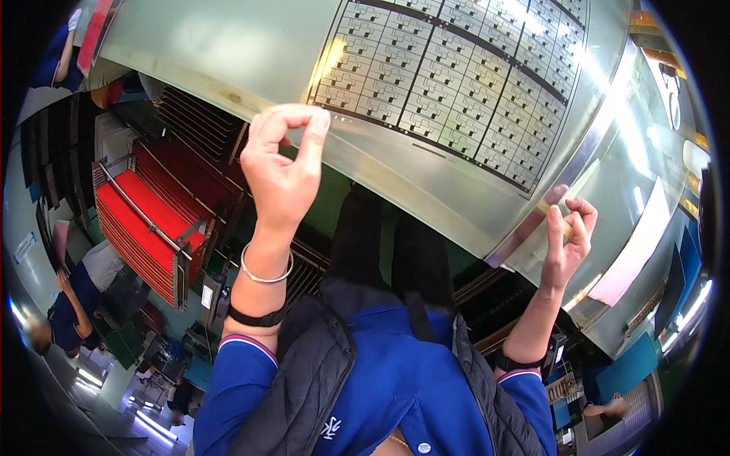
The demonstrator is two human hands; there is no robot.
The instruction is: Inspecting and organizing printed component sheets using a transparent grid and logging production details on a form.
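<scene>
Two hands hold one large translucent sheet [426, 175] up before the camera, and we read the scene from left to right. At far left we see a rack of red panels [141, 228] with a metal bar across it, and below it another person in blue [72, 319] at work. Next comes the left hand [283, 163], a bangle and a dark band on its wrist, thumb and forefinger pinched shut on the sheet's lower edge. At centre the sheet carries a dark printed grid of small repeated circuit patterns [456, 83]. Further right, the right hand [566, 235] is closed on the sheet's lower right margin, beside a grey strip. At far right stands a pale pink rectangular panel [627, 254]; we cannot tell whether it is a label. We judge that uneven pull between the two grips could crease the sheet, and that fingertips straying onto the grid could smudge it.
</scene>
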